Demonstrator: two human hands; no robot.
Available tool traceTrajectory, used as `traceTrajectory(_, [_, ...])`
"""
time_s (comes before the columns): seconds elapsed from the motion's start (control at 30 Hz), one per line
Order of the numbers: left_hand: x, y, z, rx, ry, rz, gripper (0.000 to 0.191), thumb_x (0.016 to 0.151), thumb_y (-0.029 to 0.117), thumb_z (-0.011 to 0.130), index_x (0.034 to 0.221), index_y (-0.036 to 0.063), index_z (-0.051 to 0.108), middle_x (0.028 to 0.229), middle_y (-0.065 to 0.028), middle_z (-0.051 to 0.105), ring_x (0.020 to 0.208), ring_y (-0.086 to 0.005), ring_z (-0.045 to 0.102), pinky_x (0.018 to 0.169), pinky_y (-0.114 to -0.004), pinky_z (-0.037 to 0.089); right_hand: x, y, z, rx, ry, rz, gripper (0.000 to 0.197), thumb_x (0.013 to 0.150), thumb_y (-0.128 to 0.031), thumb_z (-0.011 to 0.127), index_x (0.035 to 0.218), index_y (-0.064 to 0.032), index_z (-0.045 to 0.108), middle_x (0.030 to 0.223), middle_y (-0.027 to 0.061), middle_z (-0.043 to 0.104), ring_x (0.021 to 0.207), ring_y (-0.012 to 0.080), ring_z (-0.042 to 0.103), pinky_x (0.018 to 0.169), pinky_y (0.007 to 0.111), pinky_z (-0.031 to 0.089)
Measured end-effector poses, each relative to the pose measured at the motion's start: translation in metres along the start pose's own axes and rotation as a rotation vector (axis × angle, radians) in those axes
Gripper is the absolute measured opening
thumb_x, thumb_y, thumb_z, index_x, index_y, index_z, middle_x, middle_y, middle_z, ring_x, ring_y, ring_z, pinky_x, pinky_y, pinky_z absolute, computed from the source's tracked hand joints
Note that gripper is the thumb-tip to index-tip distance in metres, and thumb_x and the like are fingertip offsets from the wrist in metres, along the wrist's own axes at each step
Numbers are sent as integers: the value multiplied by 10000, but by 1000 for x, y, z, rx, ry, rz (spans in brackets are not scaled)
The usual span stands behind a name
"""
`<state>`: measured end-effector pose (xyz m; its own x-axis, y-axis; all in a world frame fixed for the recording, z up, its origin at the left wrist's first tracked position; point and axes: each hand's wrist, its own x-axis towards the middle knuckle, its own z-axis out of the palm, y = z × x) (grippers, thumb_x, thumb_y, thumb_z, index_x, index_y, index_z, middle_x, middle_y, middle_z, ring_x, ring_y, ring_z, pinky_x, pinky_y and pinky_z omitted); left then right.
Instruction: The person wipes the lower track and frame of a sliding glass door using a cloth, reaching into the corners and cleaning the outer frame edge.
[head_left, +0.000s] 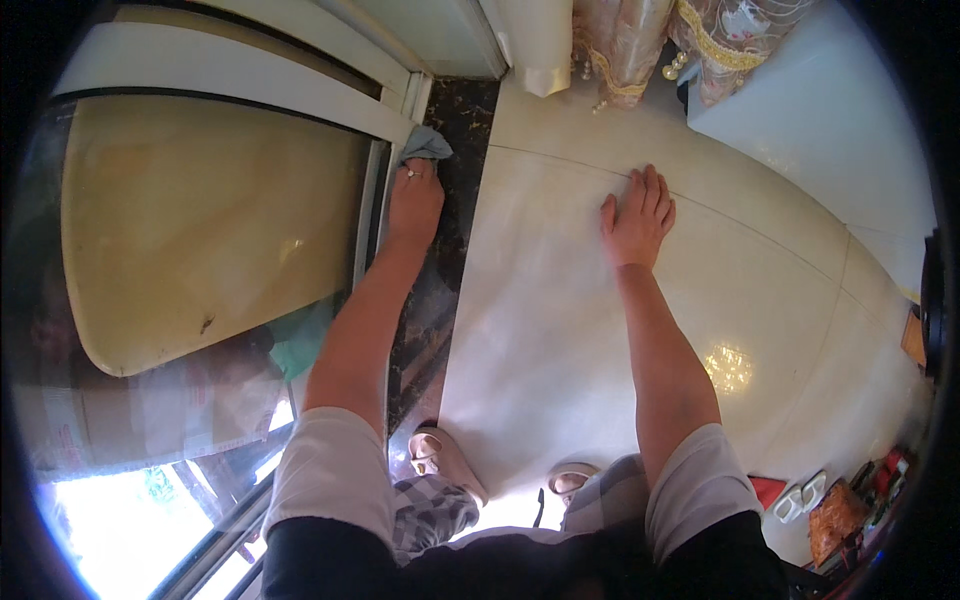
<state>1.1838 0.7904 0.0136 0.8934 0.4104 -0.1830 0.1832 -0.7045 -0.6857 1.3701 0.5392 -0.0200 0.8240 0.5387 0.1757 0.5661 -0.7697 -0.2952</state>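
My left hand (417, 196), with a ring on one finger, grips a grey-blue cloth (427, 144). The cloth lies against the lower corner of a white-framed sliding glass door (225, 75), beside the dark marbled threshold (463, 112). Part of the cloth is hidden under my fingers. My right hand (640, 217) rests palm down with fingers spread on the pale floor tiles (540, 300), holding nothing, close to a tile joint.
Curtains with gold trim and beads (630, 52) hang at the top, next to a pale glossy surface (810, 112). My sandals (448, 465) are below. White shoes (801, 496) and an orange-brown bag (836, 521) lie at lower right. Behind the glass stands a yellowish panel (210, 225).
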Motion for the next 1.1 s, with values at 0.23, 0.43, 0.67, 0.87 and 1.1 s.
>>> traceTrajectory(0.23, [44, -43, -28, 171, -15, 84, 313, 840, 210, 561, 1115, 108, 670, 1240, -84, 540, 1169, -258, 429, 922, -370, 339, -4, 4, -1, -25, -19, 15, 534, 862, -316, 528, 1331, -87, 421, 1467, 82, 321, 1376, 257, 246, 1115, 502, 170])
traceTrajectory(0.43, [-31, -17, 19, 170, 124, 163, 347, 866, 203, 518, 1163, 81, 648, 1266, -101, 540, 1238, -273, 402, 1022, -388, 301, -2, 1, 0, 0, -19, 34, 543, 857, -327, 532, 1330, -84, 419, 1456, 81, 339, 1371, 258, 260, 1113, 501, 176])
traceTrajectory(0.67, [26, -60, -52, 142, 104, 32, 360, 860, 194, 549, 1169, 29, 634, 1335, -122, 498, 1299, -283, 356, 1100, -422, 249, -4, 10, 1, -19, -6, 27, 548, 858, -338, 535, 1331, -87, 419, 1463, 85, 336, 1371, 264, 265, 1116, 503, 174])
traceTrajectory(0.87, [7, -17, 3, 233, -115, 192, 442, 918, 223, 496, 1316, 31, 525, 1422, -116, 418, 1349, -314, 299, 1096, -402, 248, -5, 6, 6, 6, -7, 18, 544, 863, -341, 529, 1333, -87, 424, 1465, 83, 334, 1374, 266, 261, 1118, 504, 173])
traceTrajectory(1.1, [36, -46, -10, 186, 108, 108, 426, 933, 223, 465, 1310, 37, 533, 1419, -118, 428, 1351, -292, 310, 1106, -422, 237, -3, 7, 1, -31, -17, 34, 561, 856, -349, 535, 1341, -94, 417, 1472, 72, 324, 1382, 260, 244, 1121, 501, 165])
